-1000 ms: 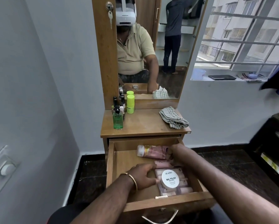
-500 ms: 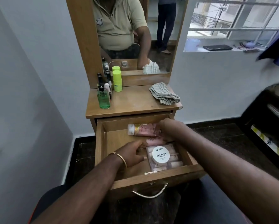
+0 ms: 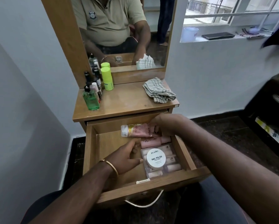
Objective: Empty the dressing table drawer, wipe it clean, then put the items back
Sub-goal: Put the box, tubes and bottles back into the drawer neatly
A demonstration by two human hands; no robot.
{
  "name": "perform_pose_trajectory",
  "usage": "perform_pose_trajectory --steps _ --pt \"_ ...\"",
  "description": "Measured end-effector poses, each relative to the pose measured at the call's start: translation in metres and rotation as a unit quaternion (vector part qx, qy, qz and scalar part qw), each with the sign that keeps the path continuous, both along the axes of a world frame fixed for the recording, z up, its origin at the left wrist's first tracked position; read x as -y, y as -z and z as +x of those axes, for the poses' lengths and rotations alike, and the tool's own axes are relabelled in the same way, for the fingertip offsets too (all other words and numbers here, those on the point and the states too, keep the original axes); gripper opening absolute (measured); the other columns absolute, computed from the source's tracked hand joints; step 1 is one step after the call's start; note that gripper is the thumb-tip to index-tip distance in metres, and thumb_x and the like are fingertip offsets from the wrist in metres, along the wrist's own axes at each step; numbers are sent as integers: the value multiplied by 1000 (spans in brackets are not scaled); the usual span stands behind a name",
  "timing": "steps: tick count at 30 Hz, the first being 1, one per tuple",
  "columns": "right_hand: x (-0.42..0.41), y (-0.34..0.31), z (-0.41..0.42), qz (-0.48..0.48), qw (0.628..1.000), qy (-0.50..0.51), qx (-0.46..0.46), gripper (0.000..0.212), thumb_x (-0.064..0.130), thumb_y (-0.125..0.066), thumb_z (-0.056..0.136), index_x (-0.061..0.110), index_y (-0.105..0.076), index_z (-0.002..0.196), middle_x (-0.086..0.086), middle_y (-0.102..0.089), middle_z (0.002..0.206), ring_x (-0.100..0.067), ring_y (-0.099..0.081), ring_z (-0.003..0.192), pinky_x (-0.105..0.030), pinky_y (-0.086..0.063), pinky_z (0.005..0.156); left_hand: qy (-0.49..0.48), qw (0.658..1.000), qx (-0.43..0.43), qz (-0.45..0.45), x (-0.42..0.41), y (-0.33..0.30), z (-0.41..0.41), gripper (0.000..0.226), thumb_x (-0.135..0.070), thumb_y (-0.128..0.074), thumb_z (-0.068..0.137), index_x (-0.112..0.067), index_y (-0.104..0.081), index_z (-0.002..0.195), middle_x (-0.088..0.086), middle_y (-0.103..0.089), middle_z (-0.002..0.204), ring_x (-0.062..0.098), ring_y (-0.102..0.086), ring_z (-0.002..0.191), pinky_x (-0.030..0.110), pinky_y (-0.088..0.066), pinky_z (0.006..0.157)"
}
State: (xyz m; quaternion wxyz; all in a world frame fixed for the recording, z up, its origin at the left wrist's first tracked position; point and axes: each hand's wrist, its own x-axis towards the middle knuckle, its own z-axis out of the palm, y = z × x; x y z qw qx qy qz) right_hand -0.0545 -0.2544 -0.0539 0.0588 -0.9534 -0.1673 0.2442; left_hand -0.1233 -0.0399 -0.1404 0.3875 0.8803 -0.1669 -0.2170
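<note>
Head camera looks down into the open drawer (image 3: 93, 152) of the dressing table (image 3: 124, 102). Both hands are inside it.

At the back of the drawer lies a pink tube (image 3: 135, 130). It lies on its side, and its long way runs left to right. Its white cap points left. The right hand (image 3: 166, 125) is on the right end of this tube. The fingers curl over it, so it looks like the hand holds the tube. How tight the hold is cannot be seen.

In front of the tube are more pink tubes (image 3: 155, 140). Nearer the front sits a clear pack (image 3: 166, 167) of small pink things. A round white tub (image 3: 156, 158) that says "nail polish" sits on top of the pack.

The left hand (image 3: 127, 156) has a gold bangle (image 3: 111, 166) on the wrist. It is on the left side of the pack. Its fingers are bent and touch the pack's left edge and the tubes above it. If it really grips something cannot be told.

The drawer still has things in it, so it is likely the emptying part of the job. The right hand is nearest the back tube, which could lift up and out. The pack lies just to the right of the left hand.

A striped cloth (image 3: 159, 91) waits on the table top, well away from the hands. Bottles (image 3: 96, 88) stand at the top's left side.
</note>
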Motion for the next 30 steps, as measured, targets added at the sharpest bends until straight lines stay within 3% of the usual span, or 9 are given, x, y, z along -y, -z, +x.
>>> perform_pose_trajectory --steps 3,8,13,16,19,23,26,30 --pt "1 -2 -9 -71 993 -65 74 34 15 -64 91 25 -64 123 1 -65 119 -22 -62 106 -28 -42 75 -3 1000 -6 -11 1 1 -1 75 -32 -72 84 -34 -30 146 -13 -53 119 3 -50 115 30 -45 102" --pt "2 7 -18 -133 978 -126 98 24 23 -52 98 23 -57 122 0 -66 118 -22 -61 111 -34 -37 97 -5 999 -28 -45 1 0 -2 81 -36 -72 80 -34 -29 149 -11 -53 130 3 -48 122 30 -44 105" --pt "8 7 -19 -104 984 -120 84 29 22 -55 96 19 -51 125 -5 -66 119 -25 -60 113 -29 -30 89 -12 998 -8 -62 1 -5 -4 78 -38 -72 80 -39 -32 146 -14 -53 129 2 -49 121 28 -46 100" --pt "14 16 -20 -103 973 -151 144 28 16 -54 94 16 -50 122 -5 -69 107 -27 -64 106 -39 -26 112 -9 998 -13 -60 1 -7 -5 79 -40 -73 78 -41 -32 146 -16 -53 133 -1 -48 122 29 -45 102" --pt "17 26 -21 -112 962 -157 191 23 15 -53 94 18 -50 117 -2 -70 99 -26 -66 101 -47 -20 118 0 998 -30 -62 1 -7 -7 78 -38 -74 77 -44 -33 144 -21 -52 135 -3 -47 125 30 -43 107" --pt "17 30 -17 -94 976 -122 155 18 24 -60 93 26 -58 110 4 -68 98 -22 -63 104 -48 -18 118 7 999 -36 -28 -1 -7 -6 82 -46 -73 73 -44 -33 145 -16 -52 134 0 -47 125 33 -42 108" --pt "19 21 -13 -74 990 -83 89 27 26 -70 85 34 -63 110 9 -67 106 -18 -60 109 -43 -22 112 13 999 -29 2 -1 -7 -5 80 -40 -74 80 -37 -31 148 -10 -51 134 3 -46 124 34 -42 107" --pt "20 18 -13 -50 994 -54 75 20 23 -63 89 37 -63 103 6 -67 111 -25 -56 121 -47 -16 116 19 999 -26 21 0 -6 -5 81 -45 -73 77 -38 -32 147 -8 -49 135 6 -46 125 35 -44 106"
